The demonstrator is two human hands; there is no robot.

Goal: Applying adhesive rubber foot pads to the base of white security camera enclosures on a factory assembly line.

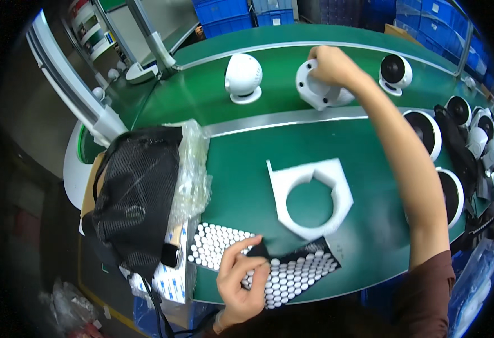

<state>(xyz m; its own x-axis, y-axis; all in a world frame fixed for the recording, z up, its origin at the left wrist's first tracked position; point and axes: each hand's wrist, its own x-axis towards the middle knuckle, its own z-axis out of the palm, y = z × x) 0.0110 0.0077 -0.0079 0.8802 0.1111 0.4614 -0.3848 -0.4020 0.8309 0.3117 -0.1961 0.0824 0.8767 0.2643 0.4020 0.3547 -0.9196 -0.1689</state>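
Observation:
My right hand is stretched far forward over the raised green strip, its fingers closed on the rim of a white plastic housing with dark holes around its edge. Low in the view, my left hand pinches a small black piece between thumb and fingers. Beneath and beside that hand lie a sheet of white round pads and a second sheet of white round pads on dark backing. A white foam block with a large round opening rests on the green tabletop beyond them.
A white ball-shaped device and a black-fronted one stand on the far strip. A black mesh bag and clear plastic wrap sit at left. Several round speaker-like units crowd the right edge. Blue crates stand behind.

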